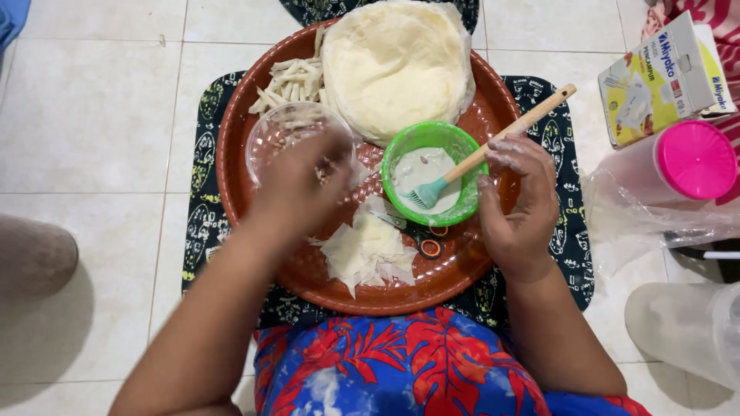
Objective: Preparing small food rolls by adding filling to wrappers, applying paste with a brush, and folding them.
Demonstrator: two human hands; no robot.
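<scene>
Scissors [422, 239] half under pastry scraps [368, 250]

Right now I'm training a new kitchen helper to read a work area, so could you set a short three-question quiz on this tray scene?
1. True or false: the brush rests with its bristles inside the green bowl.
2. Which thing is the left hand over?
A. the clear bowl
B. the pink-lidded container
C. the stack of round wrappers
3. Fill in: the cut wrapper pieces lie on the round brown ____.

Key
1. True; its wooden handle leans out over the rim, by the right hand.
2. A
3. tray
</scene>
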